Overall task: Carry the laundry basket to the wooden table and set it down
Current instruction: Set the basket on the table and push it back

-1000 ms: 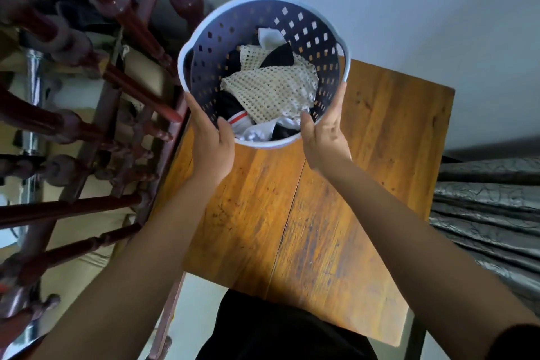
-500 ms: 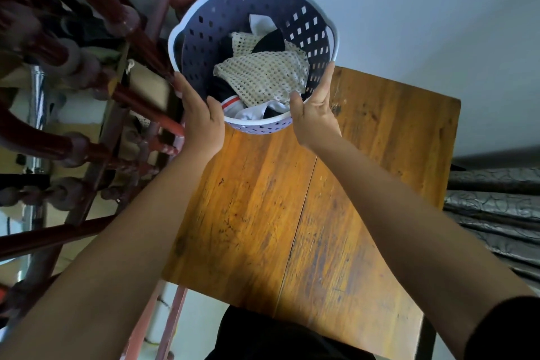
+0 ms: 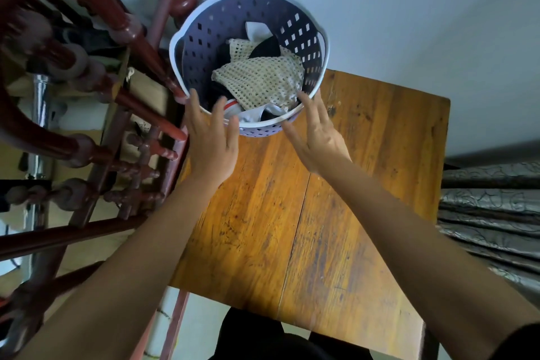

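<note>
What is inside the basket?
In the basket: a cream mesh cloth on top, over black and white garments. The basket's floor is covered.

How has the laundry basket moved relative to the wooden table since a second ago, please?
Yes: the laundry basket has gone toward the wooden table's far left corner.

Your wooden tabletop is worn and scratched, with a seam running down its middle. The laundry basket, holding a cream mesh cloth among other clothes, sits on its far left corner, overhanging the edge
</note>
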The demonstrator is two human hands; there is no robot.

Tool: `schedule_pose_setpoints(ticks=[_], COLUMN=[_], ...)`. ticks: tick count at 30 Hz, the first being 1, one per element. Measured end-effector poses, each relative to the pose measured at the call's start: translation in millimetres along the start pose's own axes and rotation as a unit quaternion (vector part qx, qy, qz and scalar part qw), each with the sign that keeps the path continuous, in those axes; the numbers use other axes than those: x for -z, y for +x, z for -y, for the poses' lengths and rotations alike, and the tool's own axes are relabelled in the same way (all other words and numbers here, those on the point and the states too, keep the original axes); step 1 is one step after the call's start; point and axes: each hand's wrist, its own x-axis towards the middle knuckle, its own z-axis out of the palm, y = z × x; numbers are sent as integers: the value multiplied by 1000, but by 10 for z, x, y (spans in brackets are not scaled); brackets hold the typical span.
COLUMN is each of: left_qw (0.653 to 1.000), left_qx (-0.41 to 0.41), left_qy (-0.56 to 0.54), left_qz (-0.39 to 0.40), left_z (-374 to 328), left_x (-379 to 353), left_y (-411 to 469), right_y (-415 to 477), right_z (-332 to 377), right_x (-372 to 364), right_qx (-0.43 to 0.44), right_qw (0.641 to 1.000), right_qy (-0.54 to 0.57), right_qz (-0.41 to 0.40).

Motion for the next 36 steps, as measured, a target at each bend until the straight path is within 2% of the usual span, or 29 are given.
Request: schedule_pose_setpoints(ticks=[3,7,13,15,19,23,26,28,32,36], left_qw=[997,994,985,987,993,997,1000,1000,996,987], left_qx=[-36,-70,-96,-88,-67,-53,-15,-18,-30,-1], left_qy=[50,51,52,52,84,46,-8,2,55,97], left_qz=[42,69,131,122,50,45,23,20,56,131], left_z=[98,191,578,565,356,181,134,137,112,-99], left_x=[3,167,487,537,468,221,154,169,270,482], left_y=[-117,69,440,461,174,-70,13,58,81,76], right_y=[-100,-62,115,108,147,234,254,231,83,-175], right_z=[-25,-79,-91,-31,90,140,118,127,105,62], right_x=[19,144,229,191,146,168,188,250,348,429], right_qx=[35,60,20,22,-13,-15,-8,-6,-6,-11], right_qw=[998,993,991,991,994,992,994,995,989,985], right_qy=[-55,-84,-129,-122,-89,-91,-78,-83,-136,-130], right_qz=[2,-52,-40,-50,-69,-83,-71,-53,58,112])
